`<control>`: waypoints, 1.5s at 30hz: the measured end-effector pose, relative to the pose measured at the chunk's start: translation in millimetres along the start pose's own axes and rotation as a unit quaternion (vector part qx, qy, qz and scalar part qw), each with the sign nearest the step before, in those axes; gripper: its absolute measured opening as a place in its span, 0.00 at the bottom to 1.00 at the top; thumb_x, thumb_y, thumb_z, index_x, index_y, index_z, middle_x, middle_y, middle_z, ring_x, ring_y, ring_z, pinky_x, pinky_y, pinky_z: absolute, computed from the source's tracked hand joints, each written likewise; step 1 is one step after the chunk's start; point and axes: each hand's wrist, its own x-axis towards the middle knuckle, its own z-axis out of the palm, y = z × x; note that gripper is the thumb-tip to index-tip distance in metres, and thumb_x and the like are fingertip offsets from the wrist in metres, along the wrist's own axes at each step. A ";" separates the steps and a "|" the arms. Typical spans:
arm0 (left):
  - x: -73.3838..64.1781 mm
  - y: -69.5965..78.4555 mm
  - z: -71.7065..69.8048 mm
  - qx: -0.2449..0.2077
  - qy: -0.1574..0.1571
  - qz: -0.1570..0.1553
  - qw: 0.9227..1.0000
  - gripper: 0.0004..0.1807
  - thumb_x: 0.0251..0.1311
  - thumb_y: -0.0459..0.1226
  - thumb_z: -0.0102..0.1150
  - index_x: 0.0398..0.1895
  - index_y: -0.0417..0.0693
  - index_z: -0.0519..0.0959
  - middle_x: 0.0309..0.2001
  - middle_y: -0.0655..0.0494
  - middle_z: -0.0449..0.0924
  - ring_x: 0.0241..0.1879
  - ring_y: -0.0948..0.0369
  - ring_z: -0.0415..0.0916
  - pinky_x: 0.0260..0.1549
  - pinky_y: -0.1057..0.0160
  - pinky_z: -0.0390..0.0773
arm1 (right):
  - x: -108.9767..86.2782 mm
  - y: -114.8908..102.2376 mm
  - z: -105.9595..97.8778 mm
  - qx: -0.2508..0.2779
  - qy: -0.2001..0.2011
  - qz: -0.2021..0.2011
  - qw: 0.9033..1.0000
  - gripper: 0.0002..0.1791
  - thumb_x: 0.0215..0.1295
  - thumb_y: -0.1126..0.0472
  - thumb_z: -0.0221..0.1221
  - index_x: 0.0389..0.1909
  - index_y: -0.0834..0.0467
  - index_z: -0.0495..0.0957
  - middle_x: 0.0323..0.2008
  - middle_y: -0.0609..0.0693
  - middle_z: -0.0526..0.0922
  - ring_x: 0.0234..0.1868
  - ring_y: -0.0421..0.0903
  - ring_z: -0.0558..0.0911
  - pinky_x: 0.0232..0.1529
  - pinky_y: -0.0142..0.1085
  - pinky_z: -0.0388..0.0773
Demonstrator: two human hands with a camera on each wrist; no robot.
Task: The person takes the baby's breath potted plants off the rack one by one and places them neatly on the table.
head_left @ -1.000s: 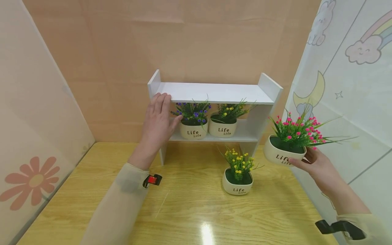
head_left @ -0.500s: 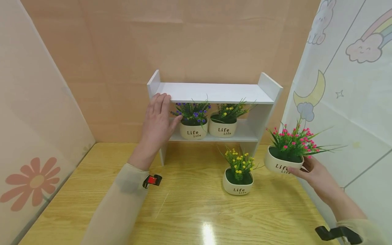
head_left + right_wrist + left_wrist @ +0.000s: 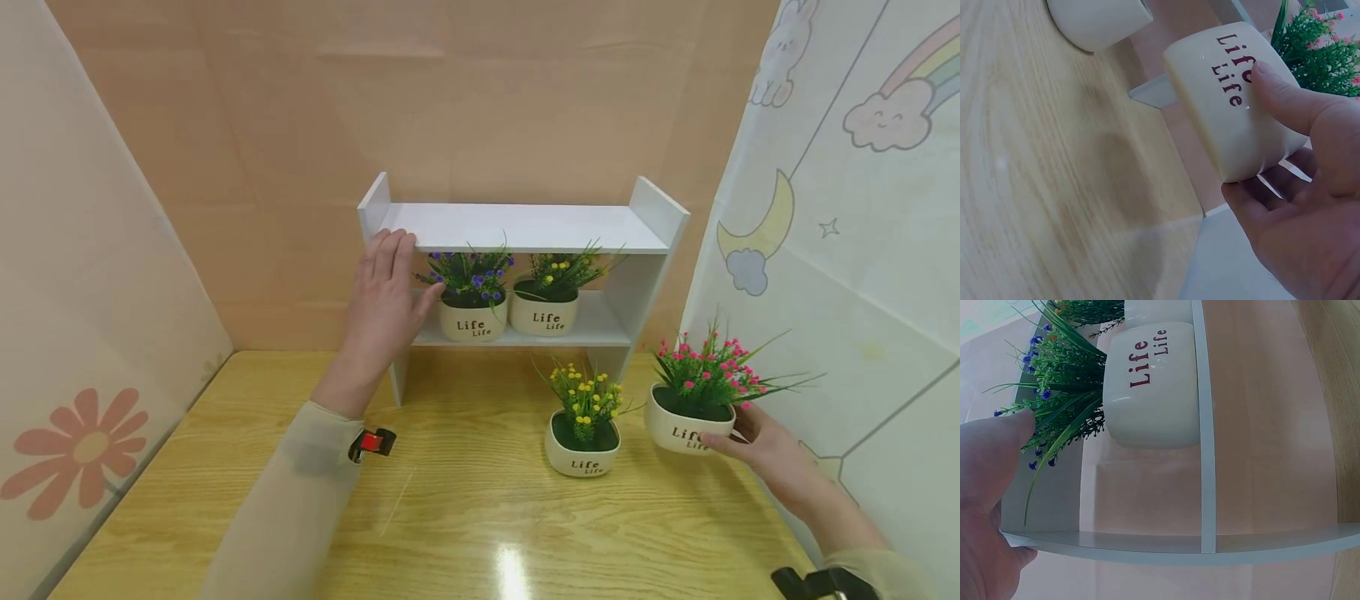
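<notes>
My left hand [image 3: 387,292] holds the white shelf [image 3: 517,227] at its upper left corner, fingertips over the top board and thumb below it, near the purple flowers. My right hand [image 3: 772,454] grips a cream pot of pink flowers [image 3: 690,423] by its right end, thumb on the "Life" lettering in the right wrist view. The pot is low over the table's right side. Left of it, a yellow-flowered pot [image 3: 582,446] stands on the table. On the middle board sit a purple-flowered pot [image 3: 472,323] and another yellow-flowered pot [image 3: 544,317].
The wooden table [image 3: 450,525] runs up to a brown backdrop [image 3: 510,100]. A white patterned wall [image 3: 885,267] borders the right side, close to my right hand. Another wall [image 3: 97,250], with a large flower print, stands at the left.
My right hand has lowered the pink-flowered pot toward the table and shifted it slightly left. My left hand stays at the shelf corner, and the other pots have not moved.
</notes>
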 end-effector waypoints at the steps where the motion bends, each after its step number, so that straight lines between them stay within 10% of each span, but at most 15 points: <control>1: 0.1 0.1 -0.1 0.000 0.000 -0.001 1.000 0.44 0.79 0.50 0.66 0.82 0.34 0.57 0.78 0.36 0.59 0.83 0.40 0.49 0.86 0.49 0.47 | -0.5 1.7 0.2 -0.003 -0.002 0.002 1.000 0.56 0.84 0.51 0.63 0.87 0.72 0.34 0.83 0.80 0.47 0.79 0.84 0.53 0.50 0.15 0.70; 27: 0.7 -0.8 0.3 0.000 -0.018 -0.010 1.000 0.44 0.80 0.51 0.64 0.84 0.36 0.55 0.80 0.37 0.57 0.84 0.40 0.48 0.86 0.50 0.46 | 4.9 33.8 17.9 0.001 0.000 0.010 1.000 0.47 0.81 0.56 0.66 0.82 0.77 0.49 0.77 0.85 0.55 0.76 0.85 0.59 0.50 0.17 0.71; 45: 0.2 -1.8 2.1 -0.007 -0.007 -0.002 1.000 0.44 0.80 0.51 0.65 0.83 0.35 0.56 0.79 0.36 0.58 0.84 0.40 0.48 0.86 0.49 0.47 | 9.5 44.4 18.0 -0.014 -0.015 0.023 1.000 0.56 0.80 0.53 0.68 0.85 0.76 0.40 0.78 0.84 0.56 0.77 0.81 0.62 0.52 0.19 0.73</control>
